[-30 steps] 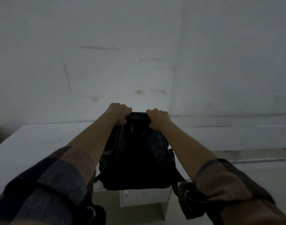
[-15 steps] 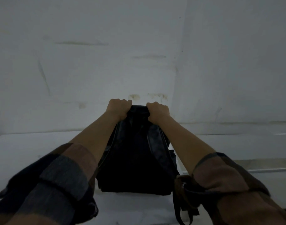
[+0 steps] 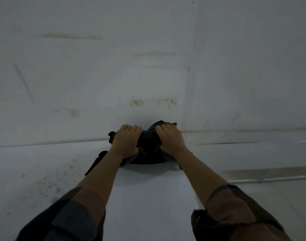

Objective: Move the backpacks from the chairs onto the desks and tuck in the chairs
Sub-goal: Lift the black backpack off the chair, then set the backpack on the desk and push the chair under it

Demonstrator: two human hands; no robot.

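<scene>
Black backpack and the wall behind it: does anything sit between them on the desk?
Nothing shows in the head view. The black backpack sits at the back of the white desk, against or nearly against the wall, both hands gripping it.

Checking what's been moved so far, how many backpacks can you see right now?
1. The black backpack lies on the white desk against the wall, with the left hand and right hand gripping it. No chairs are in view, so others may be out of frame.

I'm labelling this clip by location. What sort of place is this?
Probably a plain indoor study or office room: a white desk pushed against a scuffed white wall, with a black backpack on the desk under both hands. Nothing narrows it further.
</scene>
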